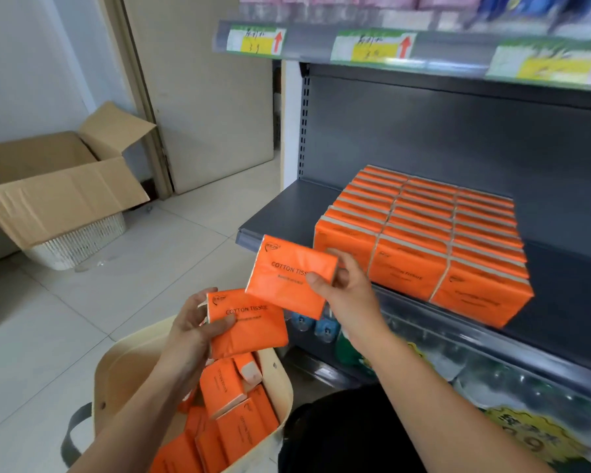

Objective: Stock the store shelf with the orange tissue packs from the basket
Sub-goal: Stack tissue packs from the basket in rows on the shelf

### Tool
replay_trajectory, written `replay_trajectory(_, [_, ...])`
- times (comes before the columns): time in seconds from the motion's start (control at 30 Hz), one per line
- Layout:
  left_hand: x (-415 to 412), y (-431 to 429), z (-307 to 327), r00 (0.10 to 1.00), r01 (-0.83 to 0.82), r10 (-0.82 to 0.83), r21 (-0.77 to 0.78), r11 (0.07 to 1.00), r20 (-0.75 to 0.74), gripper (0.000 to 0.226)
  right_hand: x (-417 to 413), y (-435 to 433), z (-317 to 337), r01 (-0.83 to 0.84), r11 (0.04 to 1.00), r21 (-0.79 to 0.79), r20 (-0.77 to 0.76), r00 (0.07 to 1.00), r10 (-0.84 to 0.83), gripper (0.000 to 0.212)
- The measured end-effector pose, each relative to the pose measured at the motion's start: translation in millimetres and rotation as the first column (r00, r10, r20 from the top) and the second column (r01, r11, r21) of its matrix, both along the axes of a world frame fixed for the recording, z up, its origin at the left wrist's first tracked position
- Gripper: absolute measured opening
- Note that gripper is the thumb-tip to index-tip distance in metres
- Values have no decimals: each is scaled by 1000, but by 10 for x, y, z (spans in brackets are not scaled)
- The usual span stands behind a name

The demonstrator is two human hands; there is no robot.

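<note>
Head view is showing the job partway through: three rows of orange tissue packs point(423, 240) are already standing on the right part of the shelf point(280, 206). Its left end is lying bare, and many loose packs point(226, 421) are waiting in the basket point(116, 363) at the near left. The right hand point(348, 288) is hanging just short of the shelf's near edge, pinching one pack point(287, 278) between thumb and fingers. The left hand point(191, 329) is gripping a second pack point(249, 326), possibly with more behind it, just above the basket.

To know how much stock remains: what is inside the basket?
Loose orange tissue packs lie jumbled inside the cream basket. The left forearm covers part; the bottom is hidden.
</note>
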State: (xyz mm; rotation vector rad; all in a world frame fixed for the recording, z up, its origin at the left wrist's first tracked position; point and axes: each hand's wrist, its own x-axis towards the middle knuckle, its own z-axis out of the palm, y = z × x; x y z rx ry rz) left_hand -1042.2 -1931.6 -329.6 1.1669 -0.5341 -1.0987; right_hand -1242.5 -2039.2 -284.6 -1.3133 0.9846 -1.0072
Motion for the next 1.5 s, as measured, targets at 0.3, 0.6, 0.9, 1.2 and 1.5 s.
replay_trajectory(0.3, [-867,-360,534,987,82,-66,-106,991,147,38,-1079,-65,549,153,978,-140,34,988,-150,43])
replay_trajectory(0.6, [-1644,-586,747,948,227,-181,-157,961,261,51,-2183,-105,831,351,908,-228,43,935,-351,42])
replay_trajectory(0.9, [-2462,-860,837,907,352,-285,-188,917,311,47,-2936,-287,821,464,858,-219,38,883,-468,44])
replay_trajectory(1.2, [-3351,-1079,840,847,481,-403,-181,858,346,41,-3662,-694,661,561,808,-180,6,822,-569,52])
replay_trajectory(1.5, [-4037,-1417,782,791,566,-485,-146,811,373,43,-4196,-1121,316,584,799,-145,-120,791,-600,52])
